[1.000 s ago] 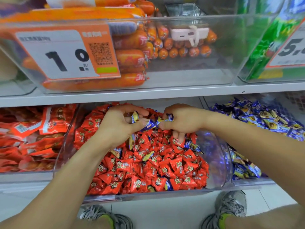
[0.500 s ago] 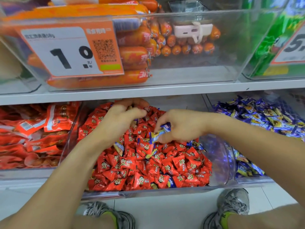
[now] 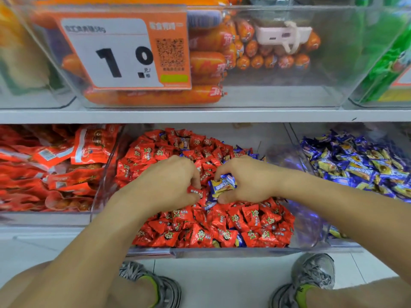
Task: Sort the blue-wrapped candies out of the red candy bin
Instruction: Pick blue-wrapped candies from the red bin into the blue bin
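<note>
Shoes (image 3: 311, 276) on white floor (image 3: 222, 283) at bottom, nearest. Above, clear red bin (image 3: 233, 251) on lower shelf, heaped with red candies (image 3: 251, 221). A few blue candies (image 3: 242, 151) scattered in heap, toward back right and along front edge. Both hands low on heap at middle, nearly touching. Right hand (image 3: 249, 181) curled, pinching blue-and-yellow candy (image 3: 222, 185) between thumb and fingers. Left hand (image 3: 169, 183) curled, fingertips on red wrapper (image 3: 195, 192); gripped or just touched, cannot tell. To left, bin of red packs (image 3: 55, 165). To right, blue bin (image 3: 360, 161) full of blue-wrapped candies, just beside red bin. Farther, grey shelf edge (image 3: 200, 115) across whole width. On upper shelf, clear bin with orange sausages (image 3: 206, 63), orange-and-white price tag (image 3: 126, 52) reading 1.0 on front wall, pink clip (image 3: 283, 36) at back. Green packs (image 3: 387, 61) at far right.
</note>
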`<state>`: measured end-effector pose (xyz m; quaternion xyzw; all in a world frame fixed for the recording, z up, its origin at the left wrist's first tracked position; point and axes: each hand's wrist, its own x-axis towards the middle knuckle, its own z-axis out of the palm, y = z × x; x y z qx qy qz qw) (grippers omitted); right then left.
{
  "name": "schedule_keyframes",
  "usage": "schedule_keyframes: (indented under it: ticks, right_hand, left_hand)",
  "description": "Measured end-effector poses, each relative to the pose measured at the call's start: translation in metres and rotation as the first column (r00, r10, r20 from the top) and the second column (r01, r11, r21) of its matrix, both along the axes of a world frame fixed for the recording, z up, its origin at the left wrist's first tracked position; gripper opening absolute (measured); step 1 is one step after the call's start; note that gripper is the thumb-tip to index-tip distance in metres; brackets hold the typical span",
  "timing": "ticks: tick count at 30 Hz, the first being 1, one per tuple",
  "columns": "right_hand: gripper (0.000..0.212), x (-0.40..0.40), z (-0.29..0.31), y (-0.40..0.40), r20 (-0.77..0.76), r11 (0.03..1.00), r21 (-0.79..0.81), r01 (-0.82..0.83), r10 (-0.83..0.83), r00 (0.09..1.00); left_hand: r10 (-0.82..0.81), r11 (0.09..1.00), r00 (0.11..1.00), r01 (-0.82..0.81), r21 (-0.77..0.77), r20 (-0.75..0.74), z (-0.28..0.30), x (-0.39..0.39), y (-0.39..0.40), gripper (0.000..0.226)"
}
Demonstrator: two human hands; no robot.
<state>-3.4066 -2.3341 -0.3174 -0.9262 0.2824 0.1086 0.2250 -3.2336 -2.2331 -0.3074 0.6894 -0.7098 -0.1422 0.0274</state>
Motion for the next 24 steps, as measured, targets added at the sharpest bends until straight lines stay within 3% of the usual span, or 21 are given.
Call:
schedule_keyframes:
  ticks: [6,9,11,16,19,22,24]
  right_hand:
    - [0.020,-0.015,0.010,-0.005,0.204,0.983,0.147,0.111,-0.140,0.969]
    - [0.015,-0.023,0.017,0.002,0.278,0.833,0.520,0.188,-0.373,0.885]
    - [0.017,-0.026,0.020,0.009,0.243,0.751,0.629,0.203,-0.438,0.866]
    - [0.036,-0.032,0.025,0.012,0.215,0.763,0.589,0.266,-0.465,0.859]
    - [0.030,-0.029,0.030,0.003,0.232,0.755,0.581,0.303,-0.511,0.827]
    - [0.013,-0.008,0.030,-0.005,0.253,0.745,0.584,0.323,-0.544,0.800]
    - [0.015,0.014,0.029,-0.009,0.257,0.776,0.514,0.365,-0.546,0.797]
  left_hand:
    - [0.060,0.995,0.975,-0.076,-0.070,-0.212,0.009,0.000,0.008,0.055]
    - [0.076,0.988,0.933,-0.117,-0.097,-0.352,0.003,-0.011,0.005,0.044]
    - [0.088,0.985,0.895,-0.144,-0.097,-0.437,0.002,-0.018,0.003,0.032]
    - [0.052,0.985,0.845,-0.132,-0.113,-0.532,0.007,-0.012,0.006,0.008]
    - [0.135,0.935,0.775,-0.306,-0.180,-0.617,0.013,0.003,0.011,0.010]
    - [0.276,0.866,0.681,-0.482,-0.132,-0.678,0.013,0.023,0.017,0.014]
    - [0.351,0.848,0.709,-0.518,-0.113,-0.612,0.011,0.032,0.021,0.017]
